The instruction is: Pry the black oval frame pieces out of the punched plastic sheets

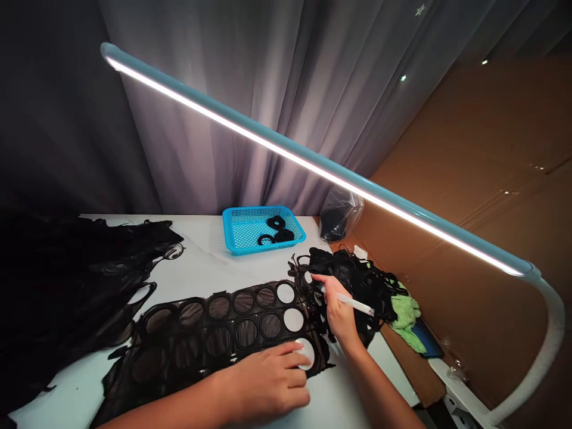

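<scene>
While the left hand, fingers slightly parted, rests over the black sheet on the table, the right hand grips a white tool; pulling hard could tear the sheet.

Ring-patterned sheet black; tool white; basket blue, lattice-patterned; tabletop white; cloth lime-green.

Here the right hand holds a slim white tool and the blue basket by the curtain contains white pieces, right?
Not quite. The head view shows black pieces, not white, in the blue basket by the curtain; the right hand does hold a slim white tool.
</scene>
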A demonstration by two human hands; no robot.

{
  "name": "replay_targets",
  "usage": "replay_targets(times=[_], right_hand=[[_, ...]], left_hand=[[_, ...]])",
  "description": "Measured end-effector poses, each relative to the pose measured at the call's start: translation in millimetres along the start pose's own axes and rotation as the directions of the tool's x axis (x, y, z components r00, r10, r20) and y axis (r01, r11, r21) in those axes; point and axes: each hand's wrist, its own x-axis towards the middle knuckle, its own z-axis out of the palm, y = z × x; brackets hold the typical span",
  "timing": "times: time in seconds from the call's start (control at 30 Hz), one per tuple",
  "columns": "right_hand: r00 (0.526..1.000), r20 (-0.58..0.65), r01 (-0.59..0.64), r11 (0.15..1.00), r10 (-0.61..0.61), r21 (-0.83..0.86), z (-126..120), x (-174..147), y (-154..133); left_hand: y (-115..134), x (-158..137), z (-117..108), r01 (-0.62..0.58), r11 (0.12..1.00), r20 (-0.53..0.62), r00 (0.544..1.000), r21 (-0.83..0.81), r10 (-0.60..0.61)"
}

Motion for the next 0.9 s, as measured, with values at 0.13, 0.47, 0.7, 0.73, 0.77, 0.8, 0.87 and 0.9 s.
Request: replay_targets(times=[0.13, 0.47, 0.7, 0.73, 0.77, 0.8, 0.87, 0.9], right_hand=[[0.99, 0.104, -0.108, 0.978, 0.091, 0.178, 16.2, 5.3, -3.2], [0.854, 0.519, -0.109, 0.958, -0.046, 0.264, 61.6, 13.4, -10.8], [0.757, 0.635, 0.084, 0.986, -0.155, 0.141, 65.4, 26.2, -11.3], [0.75, 0.646, 0.07, 0.988, -0.144, 0.14, 64.9, 27.3, -10.4], [0.742, 0.657, 0.058, 0.989, -0.135, 0.138, 64.3, 28.5, -9.6], [0.734, 0.666, 0.051, 0.989, -0.13, 0.138, 63.6, 29.6, -8.8], [0.722, 0.679, 0.058, 0.989, -0.134, 0.134, 62.8, 31.6, -8.0], [0.717, 0.683, 0.07, 0.989, -0.14, 0.13, 62.9, 31.9, -8.1]], left_hand=[[8.8, -23.6, -5.0, 0.144, 0.988, -0.101, 0.984, -0.062, -0.149], [-2.2, -64.1, 3.0, 0.681, 0.724, -0.121, 0.732, 0.113, -0.67], [-0.1, -69.8, 17.8, 0.727, 0.677, -0.021, 0.683, 0.112, -0.73], [0.4, -69.6, 16.9, 0.728, 0.677, -0.016, 0.682, 0.107, -0.731], [0.7, -69.5, 16.0, 0.728, 0.677, -0.011, 0.682, 0.103, -0.731], [0.9, -69.3, 15.3, 0.729, 0.677, -0.006, 0.681, 0.101, -0.732], [0.8, -69.1, 14.4, 0.73, 0.677, 0.004, 0.68, 0.1, -0.733], [0.7, -69.0, 14.3, 0.729, 0.677, 0.01, 0.68, 0.1, -0.733]])
